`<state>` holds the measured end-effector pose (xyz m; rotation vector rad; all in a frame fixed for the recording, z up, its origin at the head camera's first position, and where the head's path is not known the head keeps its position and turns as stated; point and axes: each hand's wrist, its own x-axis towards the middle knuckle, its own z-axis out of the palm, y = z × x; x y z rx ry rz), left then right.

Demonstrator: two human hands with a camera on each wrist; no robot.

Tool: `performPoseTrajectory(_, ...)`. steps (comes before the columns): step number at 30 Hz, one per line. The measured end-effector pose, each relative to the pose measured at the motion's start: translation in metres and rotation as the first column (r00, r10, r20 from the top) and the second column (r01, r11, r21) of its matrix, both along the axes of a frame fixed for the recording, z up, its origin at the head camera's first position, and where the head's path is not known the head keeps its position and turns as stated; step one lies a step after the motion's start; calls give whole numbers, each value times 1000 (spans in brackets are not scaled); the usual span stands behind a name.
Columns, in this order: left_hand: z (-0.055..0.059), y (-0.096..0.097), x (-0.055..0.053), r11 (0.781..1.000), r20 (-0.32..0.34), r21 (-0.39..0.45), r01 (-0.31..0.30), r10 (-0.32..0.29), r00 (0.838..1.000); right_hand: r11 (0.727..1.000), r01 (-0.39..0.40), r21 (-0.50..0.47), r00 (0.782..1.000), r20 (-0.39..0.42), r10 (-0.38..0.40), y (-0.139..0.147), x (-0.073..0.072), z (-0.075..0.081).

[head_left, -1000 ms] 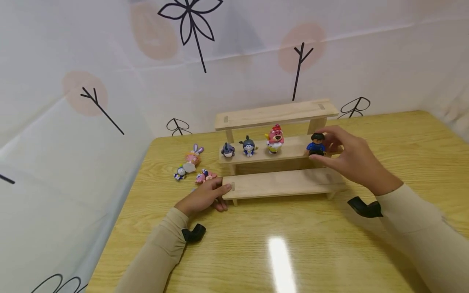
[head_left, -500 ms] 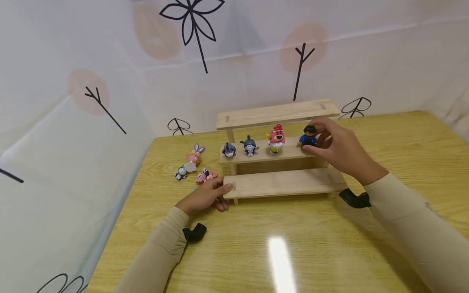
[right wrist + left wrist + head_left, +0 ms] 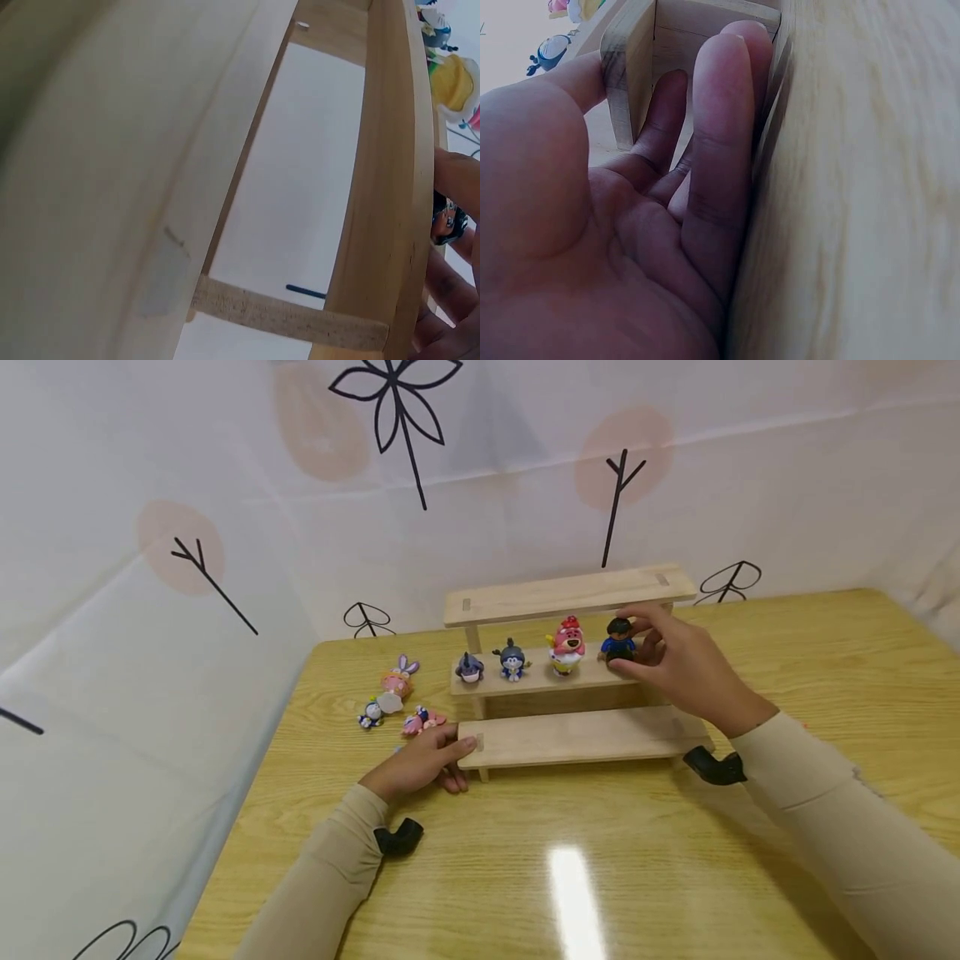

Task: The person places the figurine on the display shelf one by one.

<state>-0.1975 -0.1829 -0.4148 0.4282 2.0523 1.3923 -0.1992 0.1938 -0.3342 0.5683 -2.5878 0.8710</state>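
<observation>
My right hand (image 3: pixel 690 664) pinches a toy figure (image 3: pixel 619 637) with black hair and a blue top, upright at the middle step of a three-step wooden display shelf (image 3: pixel 577 737). In the right wrist view the figure (image 3: pixel 448 219) is mostly hidden by my fingers and the board. To its left on that step stand a pink bear figure (image 3: pixel 567 647), a grey-hooded figure (image 3: pixel 512 662) and a small dark blue figure (image 3: pixel 470 668). My left hand (image 3: pixel 420 760) holds the lowest step's left end, thumb on top; the left wrist view shows my other fingers (image 3: pixel 720 135) at its underside.
Left of the shelf, several figures lie on the wooden table (image 3: pixel 480 877): one with purple bunny ears (image 3: pixel 397 681), a blue-and-white one (image 3: pixel 371 713) and a pink one (image 3: pixel 423 721). A patterned white cloth (image 3: pixel 510 527) hangs behind.
My right hand has moved left along the middle step with the black-haired figure, bringing it nearer the pink bear figure. The left hand keeps its hold on the shelf.
</observation>
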Motion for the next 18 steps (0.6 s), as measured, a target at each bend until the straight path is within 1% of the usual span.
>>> performPoseTrajectory(3, 1, 0, 0, 1000, -4, 2, -3, 3, 1000, 1000, -8, 17, 1000, -16, 8, -2, -2, 0)
performPoseTrajectory(8, 1, -1, 2, 1000, -16, -6, -9, 9, 1000, 1000, -18, 3, 999, -45, 18, -5, -3, -3)
performPoseTrajectory(13, 0, -1, 3, 1000, -2, -22, -11, 11, 1000, 1000, -15, -7, 999, -29, 15, -7, -4, -9)
performPoseTrajectory(18, 0, -1, 3, 1000, -16, -21, -18, 18, 1000, 999, -6, -46, 999, -35, 5, -6, 0, -11)
